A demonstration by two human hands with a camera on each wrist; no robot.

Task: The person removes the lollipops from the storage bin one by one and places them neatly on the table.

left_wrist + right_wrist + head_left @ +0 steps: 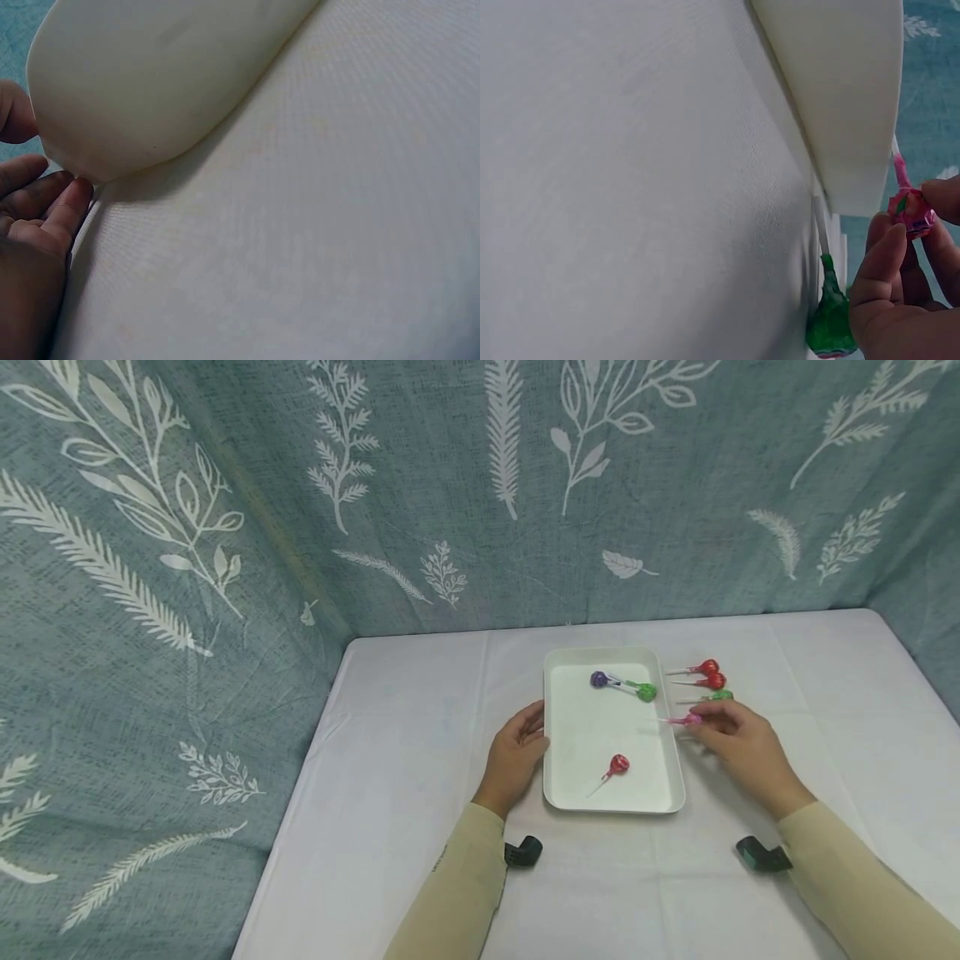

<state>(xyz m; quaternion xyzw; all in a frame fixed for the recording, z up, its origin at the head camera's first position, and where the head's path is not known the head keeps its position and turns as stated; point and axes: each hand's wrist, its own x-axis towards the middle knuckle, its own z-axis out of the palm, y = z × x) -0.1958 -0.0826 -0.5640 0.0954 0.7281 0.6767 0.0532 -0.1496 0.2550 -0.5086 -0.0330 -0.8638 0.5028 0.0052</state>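
My right hand (742, 747) pinches the wrapped head of a pink lollipop (911, 214), just above the tray's right rim. Its stick points left over the white tray (600, 797). Against the tray's left side, my left hand (516, 756) holds the edge, with its thumb at the rim and fingers (71, 202) at the wall. Inside the tray, a purple lollipop (597, 679) and a green lollipop (646, 692) lie with sticks crossing near the top. A red lollipop (618, 765) lies lower down. Beside my right hand is another green lollipop (830, 322), partly covered by the fingers in the head view.
Two red lollipops (708, 667) lie on the table right of the tray, sticks toward it. A white cloth (405, 760) covers the table. Behind and to the left hangs a teal leaf-patterned curtain (450, 468). Dark wrist devices (525, 852) sit near both cuffs.
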